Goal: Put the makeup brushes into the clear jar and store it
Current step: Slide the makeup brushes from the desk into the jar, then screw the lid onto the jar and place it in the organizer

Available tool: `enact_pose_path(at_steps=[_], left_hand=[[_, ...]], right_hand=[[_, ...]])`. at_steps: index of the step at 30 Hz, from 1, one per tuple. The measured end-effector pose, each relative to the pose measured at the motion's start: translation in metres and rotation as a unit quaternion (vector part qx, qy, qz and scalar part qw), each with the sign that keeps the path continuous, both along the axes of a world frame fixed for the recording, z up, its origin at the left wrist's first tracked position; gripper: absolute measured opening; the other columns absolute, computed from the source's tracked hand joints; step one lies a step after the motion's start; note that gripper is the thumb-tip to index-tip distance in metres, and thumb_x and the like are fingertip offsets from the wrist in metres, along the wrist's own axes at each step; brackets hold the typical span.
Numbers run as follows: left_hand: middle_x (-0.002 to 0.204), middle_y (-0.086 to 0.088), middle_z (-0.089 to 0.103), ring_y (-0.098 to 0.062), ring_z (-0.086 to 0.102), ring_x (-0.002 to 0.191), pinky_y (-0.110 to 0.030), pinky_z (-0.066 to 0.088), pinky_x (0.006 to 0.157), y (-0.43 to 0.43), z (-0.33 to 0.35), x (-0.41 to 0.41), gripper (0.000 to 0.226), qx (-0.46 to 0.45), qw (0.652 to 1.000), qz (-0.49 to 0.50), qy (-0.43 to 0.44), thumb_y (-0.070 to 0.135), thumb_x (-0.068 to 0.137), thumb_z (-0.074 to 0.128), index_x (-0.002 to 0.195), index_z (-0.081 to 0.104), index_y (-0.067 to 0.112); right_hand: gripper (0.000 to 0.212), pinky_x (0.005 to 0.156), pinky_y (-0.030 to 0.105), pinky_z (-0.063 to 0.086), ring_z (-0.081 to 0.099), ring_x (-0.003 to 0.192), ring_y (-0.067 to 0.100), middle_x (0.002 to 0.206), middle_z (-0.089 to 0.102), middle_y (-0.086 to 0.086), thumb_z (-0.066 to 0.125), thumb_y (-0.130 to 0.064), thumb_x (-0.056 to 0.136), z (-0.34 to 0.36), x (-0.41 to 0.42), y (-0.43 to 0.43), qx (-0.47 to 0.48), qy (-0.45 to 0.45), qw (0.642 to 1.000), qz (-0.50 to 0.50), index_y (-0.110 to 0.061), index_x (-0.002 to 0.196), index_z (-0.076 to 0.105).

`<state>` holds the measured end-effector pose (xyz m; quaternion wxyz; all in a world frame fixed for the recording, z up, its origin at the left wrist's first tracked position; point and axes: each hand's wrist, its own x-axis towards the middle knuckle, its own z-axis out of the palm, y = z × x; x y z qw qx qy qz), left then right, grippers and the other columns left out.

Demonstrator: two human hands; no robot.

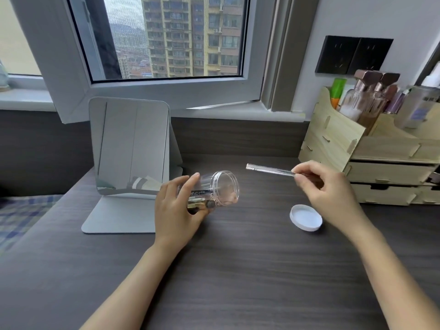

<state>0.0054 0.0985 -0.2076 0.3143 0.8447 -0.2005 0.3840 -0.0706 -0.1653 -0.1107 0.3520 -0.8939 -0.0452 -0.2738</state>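
The left hand (pixel 177 206) grasps the jar (pixel 215 190), tipped on its side above the worktop (pixel 238 270), mouth facing right. The right hand (pixel 328 194) pinches a brush (pixel 270 169), just right of the mouth. The lid (pixel 306 217) lies near it. The brush could catch the rim if angled badly. Brushes already inside are blurred; their count is unclear.

Clear jar (pixel 219 189), white lid (pixel 306 217), dark wood-grain desk (pixel 238 270), pale wooden organiser (pixel 333 139)
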Motion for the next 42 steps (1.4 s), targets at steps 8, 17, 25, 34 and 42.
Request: enact_pose_path(at_steps=[8,17,25,34,42], left_hand=[[0.114,-0.01,0.062,-0.028,0.056,0.103,-0.022,0.032,0.095,-0.003,0.002,-0.005,0.07,0.007,1.0,-0.016,-0.021,0.042,0.066,0.075,0.127,0.049,0.02],[0.113,-0.009,0.062,-0.024,0.052,0.103,-0.026,0.037,0.087,-0.003,0.002,-0.005,0.073,-0.025,0.999,-0.017,-0.012,0.045,0.065,0.073,0.128,0.046,0.022],[0.112,-0.008,0.062,-0.028,0.058,0.1,-0.026,0.039,0.088,-0.003,0.004,-0.004,0.073,-0.041,0.999,-0.014,-0.002,0.043,0.062,0.077,0.126,0.049,0.022],[0.107,-0.013,0.062,-0.029,0.053,0.095,-0.026,0.036,0.081,-0.003,0.006,-0.009,0.074,-0.03,1.0,-0.002,0.002,0.039,0.059,0.081,0.125,0.054,0.016],[0.102,-0.012,0.059,-0.023,0.046,0.095,-0.018,0.028,0.079,-0.005,0.016,-0.021,0.07,-0.006,1.0,-0.012,0.003,0.044,0.06,0.076,0.123,0.057,0.017]], right_hand=[[0.008,0.06,0.02,0.035,0.055,0.062,0.011,0.064,0.061,-0.007,0.061,-0.019,0.084,0.002,0.001,0.077,-0.122,-0.03,0.99,0.065,-0.012,0.087,0.06],[0.016,0.074,0.027,0.047,0.06,0.082,0.02,0.087,0.068,-0.003,0.054,-0.016,0.089,-0.006,0.012,0.102,-0.04,-0.066,0.989,0.125,-0.012,0.097,0.068],[0.014,0.078,0.022,0.044,0.058,0.088,0.016,0.09,0.069,-0.004,0.057,-0.018,0.087,-0.021,0.007,0.056,-0.014,-0.071,0.997,0.012,-0.015,0.092,0.07],[0.074,0.103,0.042,0.034,0.041,0.125,0.034,0.138,0.048,0.009,0.062,-0.045,0.081,-0.067,-0.009,-0.019,-0.148,0.298,0.925,-0.181,-0.021,0.142,0.027],[0.078,0.087,0.024,0.035,0.048,0.112,0.019,0.124,0.05,0.002,0.075,-0.031,0.071,-0.036,-0.021,0.022,0.017,0.196,0.98,-0.01,-0.031,0.133,0.026]])
